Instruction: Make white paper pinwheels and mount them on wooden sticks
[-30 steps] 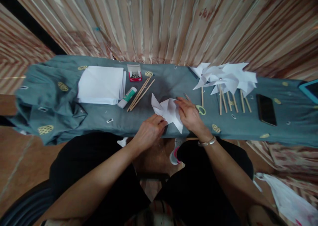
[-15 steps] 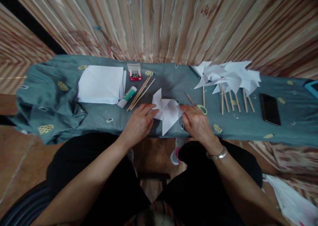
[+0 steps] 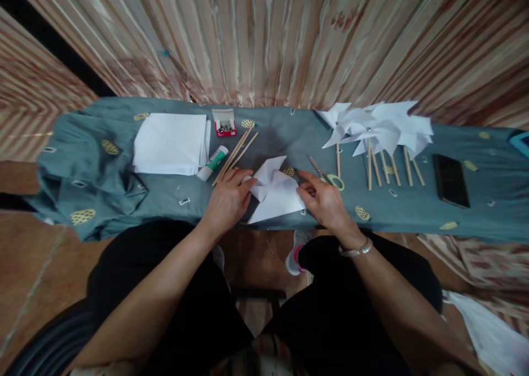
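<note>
A white folded-paper pinwheel (image 3: 276,193) lies near the front edge of the cloth-covered table, without a stick. My left hand (image 3: 228,199) pinches its left blade between thumb and fingers. At its right edge, the curled fingers of my right hand (image 3: 324,199) are closed on the paper, partly hiding the corner. Just beyond my right hand are scissors (image 3: 335,181) with pale green handles. Several wooden sticks (image 3: 238,151) and a green-and-white glue stick (image 3: 212,162) lie beyond my left hand.
A stack of white paper (image 3: 171,144) lies at the left, beside a red open box (image 3: 225,127) of small metal pins. Several finished pinwheels on sticks (image 3: 382,130) lie at the right, near a black phone (image 3: 450,180). A striped curtain (image 3: 248,39) hangs behind the table.
The paper pinwheel has turned clockwise between my hands, its top blade now leaning right and its lower point shifted left. My right hand's fingers have curled in more.
</note>
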{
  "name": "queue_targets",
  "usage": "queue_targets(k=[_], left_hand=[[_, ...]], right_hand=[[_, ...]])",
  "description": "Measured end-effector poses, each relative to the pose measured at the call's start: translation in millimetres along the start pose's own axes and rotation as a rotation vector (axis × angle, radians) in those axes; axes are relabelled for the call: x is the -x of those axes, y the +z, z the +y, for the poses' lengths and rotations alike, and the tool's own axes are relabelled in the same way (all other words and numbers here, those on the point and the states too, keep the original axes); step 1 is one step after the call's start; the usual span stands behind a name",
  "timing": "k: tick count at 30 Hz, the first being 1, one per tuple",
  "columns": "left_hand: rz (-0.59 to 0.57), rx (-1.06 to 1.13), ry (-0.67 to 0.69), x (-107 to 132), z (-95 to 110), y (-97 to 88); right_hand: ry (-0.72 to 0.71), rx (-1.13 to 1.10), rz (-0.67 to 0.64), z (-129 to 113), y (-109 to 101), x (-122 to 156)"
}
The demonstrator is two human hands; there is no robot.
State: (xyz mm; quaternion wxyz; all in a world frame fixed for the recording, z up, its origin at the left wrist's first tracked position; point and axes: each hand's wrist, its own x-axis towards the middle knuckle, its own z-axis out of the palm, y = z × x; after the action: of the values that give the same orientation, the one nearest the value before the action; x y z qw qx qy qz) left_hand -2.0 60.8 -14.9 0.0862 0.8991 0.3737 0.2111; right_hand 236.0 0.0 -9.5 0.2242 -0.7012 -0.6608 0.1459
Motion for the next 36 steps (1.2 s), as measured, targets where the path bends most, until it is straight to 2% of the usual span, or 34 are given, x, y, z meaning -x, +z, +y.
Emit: queue_targets(k=[4, 7, 8, 10, 14, 22, 28, 36], left_hand=[[0.067, 0.011, -0.031, -2.9, 0.2, -0.7], [0.112, 0.091, 0.039, 0.2, 13.8, -2.0], [0.097, 0.129, 0.096, 2.8, 20.7, -1.8], [-0.014, 0.183, 0.206, 9.5, 34.8, -0.1], [-0.136, 0.147, 0.226, 20.9, 50.4, 7.1], [-0.09, 0.093, 0.205, 25.5, 41.1, 15.4], [-0.057, 0.214, 0.117, 28.4, 37.5, 12.7], [-0.064, 0.303, 0.047, 29.3, 34.7, 14.9]], right_hand=[[-0.006, 0.031, -0.064, -5.5, -6.5, 19.2], [-0.083, 0.081, -0.027, -6.1, -13.2, 26.4], [-0.127, 0.079, -0.006, -5.8, -15.4, 26.8], [-0.219, 0.034, -0.001, -5.3, -18.7, 26.2], [-0.298, -0.065, -0.047, -5.9, -19.2, 25.6], [-0.337, -0.121, -0.074, -9.8, -17.4, 27.6], [-0.39, -0.119, -0.103, -12.5, -12.2, 22.0], [-0.334, -0.242, -0.113, -19.8, 3.0, 8.1]])
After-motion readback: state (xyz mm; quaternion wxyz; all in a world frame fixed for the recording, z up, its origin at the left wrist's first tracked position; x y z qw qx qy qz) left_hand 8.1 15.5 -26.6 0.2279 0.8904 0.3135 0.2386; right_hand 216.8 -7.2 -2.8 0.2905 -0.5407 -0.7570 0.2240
